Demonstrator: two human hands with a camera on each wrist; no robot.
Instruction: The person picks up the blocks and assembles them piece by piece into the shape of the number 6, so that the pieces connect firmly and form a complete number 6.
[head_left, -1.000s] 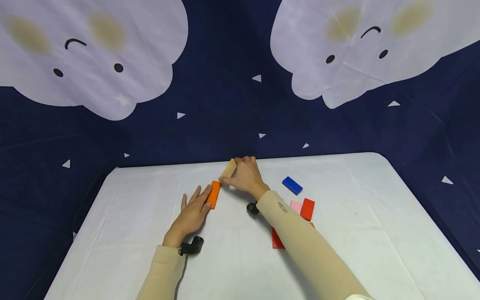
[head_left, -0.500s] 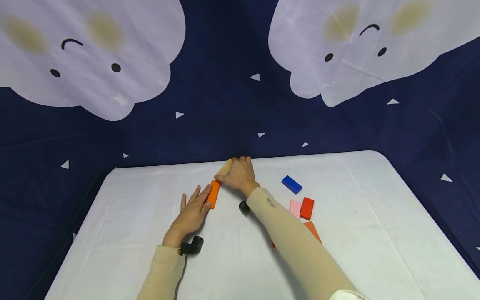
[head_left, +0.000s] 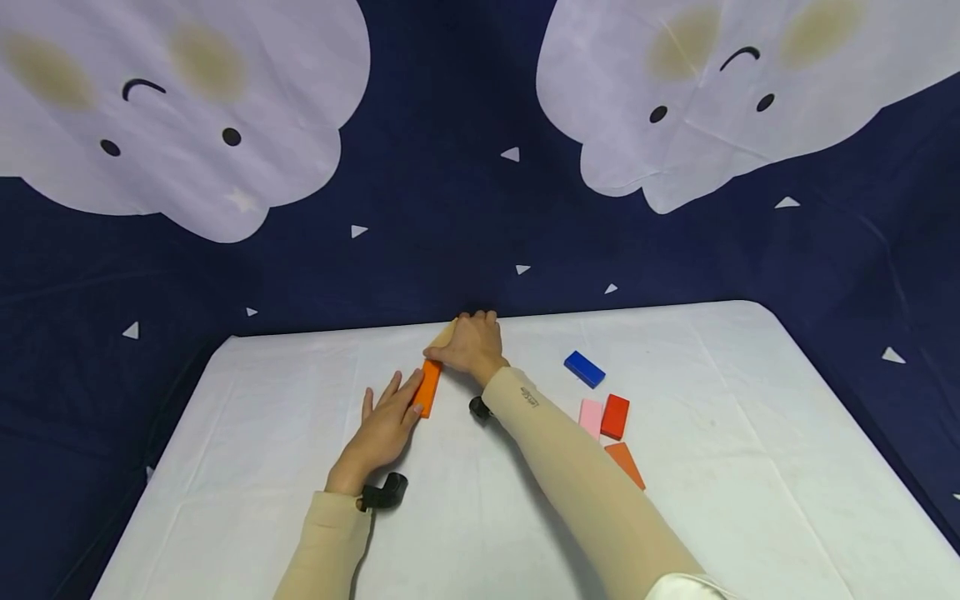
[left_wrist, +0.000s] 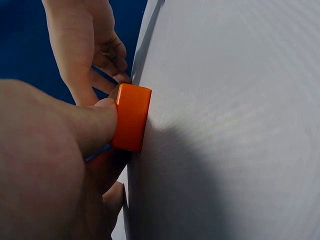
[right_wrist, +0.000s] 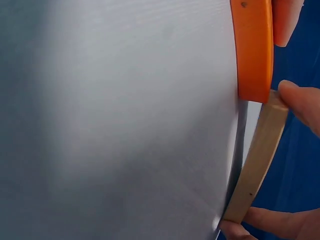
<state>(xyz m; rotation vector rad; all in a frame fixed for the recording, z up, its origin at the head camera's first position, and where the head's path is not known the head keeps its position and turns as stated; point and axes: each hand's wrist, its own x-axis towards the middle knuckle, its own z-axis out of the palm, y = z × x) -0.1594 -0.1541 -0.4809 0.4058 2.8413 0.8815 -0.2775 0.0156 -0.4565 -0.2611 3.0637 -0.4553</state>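
My left hand (head_left: 381, 429) rests beside an orange block (head_left: 428, 389), its fingers straight and spread. The thumb and index finger touch the block's left side. In the left wrist view the thumb tip lies against the block (left_wrist: 132, 116). My right hand (head_left: 471, 346) holds a pale wooden block (head_left: 442, 336) by its ends, thumb at the near end and fingers at the far end. The right wrist view shows the wooden block (right_wrist: 259, 160) slanting, with its near end at the orange block's far end (right_wrist: 254, 90). Whether that end is raised, I cannot tell.
Right of the right arm lie a blue block (head_left: 584, 369), a pink block (head_left: 590, 417), a red block (head_left: 615, 417) and an orange piece (head_left: 625, 463) partly behind the sleeve. The white table (head_left: 750, 433) ends at a dark blue cloth (head_left: 450, 275) just beyond the hands.
My right hand has moved left with the wooden block, bringing it up to the orange block's far end. The left hand has stayed in place. The right sleeve now hides a red piece.
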